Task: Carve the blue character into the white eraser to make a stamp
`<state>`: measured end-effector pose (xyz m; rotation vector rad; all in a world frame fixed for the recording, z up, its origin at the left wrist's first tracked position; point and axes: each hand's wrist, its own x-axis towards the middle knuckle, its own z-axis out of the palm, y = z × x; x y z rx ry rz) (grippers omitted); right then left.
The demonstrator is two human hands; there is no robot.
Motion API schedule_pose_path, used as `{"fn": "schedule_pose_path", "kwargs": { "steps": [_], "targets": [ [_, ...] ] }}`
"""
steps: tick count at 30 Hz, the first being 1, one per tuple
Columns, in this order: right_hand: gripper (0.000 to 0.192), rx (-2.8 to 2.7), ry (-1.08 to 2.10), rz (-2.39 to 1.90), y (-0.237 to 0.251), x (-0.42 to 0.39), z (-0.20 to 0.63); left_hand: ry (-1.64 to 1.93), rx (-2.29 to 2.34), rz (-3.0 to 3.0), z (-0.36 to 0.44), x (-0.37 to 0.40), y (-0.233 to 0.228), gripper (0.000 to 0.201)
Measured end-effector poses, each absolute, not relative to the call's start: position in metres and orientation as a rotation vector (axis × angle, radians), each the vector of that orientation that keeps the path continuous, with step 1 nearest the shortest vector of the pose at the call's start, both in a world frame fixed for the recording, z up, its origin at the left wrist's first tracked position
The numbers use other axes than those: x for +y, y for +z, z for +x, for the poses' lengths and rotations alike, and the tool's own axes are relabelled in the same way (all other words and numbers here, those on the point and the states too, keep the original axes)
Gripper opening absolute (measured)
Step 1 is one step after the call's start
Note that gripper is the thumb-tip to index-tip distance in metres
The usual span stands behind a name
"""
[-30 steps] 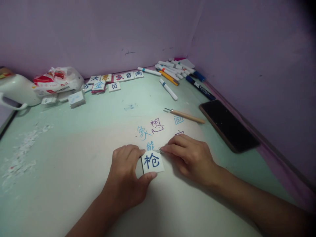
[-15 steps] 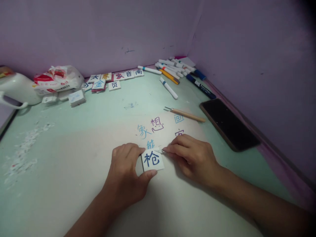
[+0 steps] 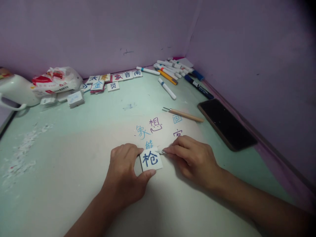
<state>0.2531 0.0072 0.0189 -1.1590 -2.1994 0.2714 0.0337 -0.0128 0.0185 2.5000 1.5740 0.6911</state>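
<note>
Tile [image 3: 151, 159], thin, square, white and lettered with one dark blue character, sits in the grasp of my left hand [image 3: 124, 169], fingers at its far left corner and thumb along its near side, over the middle of a pale green table [image 3: 81, 141]. My right hand [image 3: 194, 156] pinches a slim silver metal tool [image 3: 161, 152], its point at the tile's far right corner; whether it cuts into the surface I cannot tell. Just beyond my hands, blue and purple handwritten characters [image 3: 155, 123] mark the tabletop, near a pale wooden-handled tool [image 3: 186, 116] with a thin metal tip. A black smartphone in a brown case [image 3: 227, 125] lies by the table's right edge, and white-bodied markers [image 3: 170, 67] crowd toward the far right corner. White square tiles with coloured characters [image 3: 127, 75] line the far edge; toward the far left corner are a red-and-white plastic packet [image 3: 58, 80] and a smooth white vessel with a handle [image 3: 19, 87]. White shavings [image 3: 24, 148] are strewn toward the left edge.
</note>
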Motion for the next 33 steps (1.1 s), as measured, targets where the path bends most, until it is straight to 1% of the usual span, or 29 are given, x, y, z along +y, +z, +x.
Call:
{"fn": "schedule_pose_path", "kwargs": {
  "steps": [20,33],
  "targets": [
    [0.021,-2.227,0.226,-1.175,0.022,-0.001,0.256,0.689,1.584,2.494,0.035,-0.013,0.02,0.04],
    [0.02,-2.257,0.247,-1.149,0.021,-0.002,0.258,0.674,1.644,2.425,0.036,-0.012,0.02,0.037]
  ]
}}
